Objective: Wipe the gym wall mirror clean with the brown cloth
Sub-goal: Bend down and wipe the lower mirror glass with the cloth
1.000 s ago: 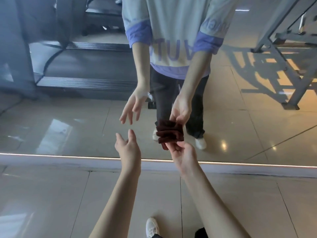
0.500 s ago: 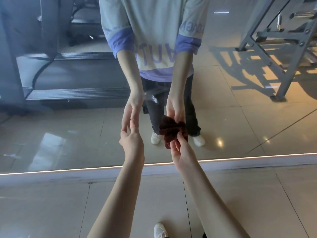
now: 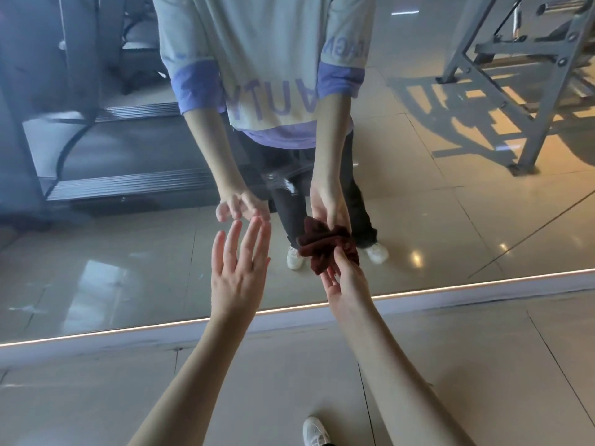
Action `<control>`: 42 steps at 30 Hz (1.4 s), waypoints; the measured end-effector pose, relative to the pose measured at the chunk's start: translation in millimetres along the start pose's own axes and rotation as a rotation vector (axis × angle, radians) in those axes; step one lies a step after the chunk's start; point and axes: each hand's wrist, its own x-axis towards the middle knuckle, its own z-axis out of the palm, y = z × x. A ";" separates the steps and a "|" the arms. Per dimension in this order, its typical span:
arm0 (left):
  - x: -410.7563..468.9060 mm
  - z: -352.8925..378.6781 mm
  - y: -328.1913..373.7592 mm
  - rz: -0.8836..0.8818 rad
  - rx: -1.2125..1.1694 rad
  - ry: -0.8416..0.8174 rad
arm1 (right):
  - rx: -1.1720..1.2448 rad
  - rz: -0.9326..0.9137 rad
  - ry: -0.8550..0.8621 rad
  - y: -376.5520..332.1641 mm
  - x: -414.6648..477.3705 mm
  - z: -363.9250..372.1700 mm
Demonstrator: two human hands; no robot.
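The wall mirror (image 3: 96,272) fills the upper part of the view and reaches down to a lit strip just above the floor. A bunched dark brown cloth (image 3: 325,244) lies against the glass low down, and my right hand (image 3: 346,284) holds it there with its fingertips pinching the cloth. My left hand (image 3: 240,272) is raised to the left of the cloth, palm toward the glass, fingers straight and spread, close to the mirror. I cannot tell whether its fingertips touch the glass. The mirror shows my own reflection with both hands.
A pale baseboard (image 3: 483,296) runs under the mirror, with beige floor tiles (image 3: 80,397) below it. My white shoe (image 3: 315,432) shows at the bottom. Reflected in the glass are a treadmill (image 3: 122,162) at left and a grey metal gym frame (image 3: 531,101) at right.
My left hand has opened and its fingers have spread flat toward the glass. The right hand keeps the cloth on the mirror. My head has come closer to the mirror.
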 end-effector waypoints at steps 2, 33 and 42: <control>0.3 5.6 -12.0 0.055 0.005 0.054 | 0.010 -0.004 0.014 4.0 3.4 -3.4; 27.7 -15.3 -32.9 -0.026 -0.110 0.113 | -0.214 -0.316 0.122 36.8 15.7 10.4; 33.5 -4.5 -22.4 -0.067 -0.039 0.221 | -0.395 -0.469 0.246 15.6 31.8 -14.4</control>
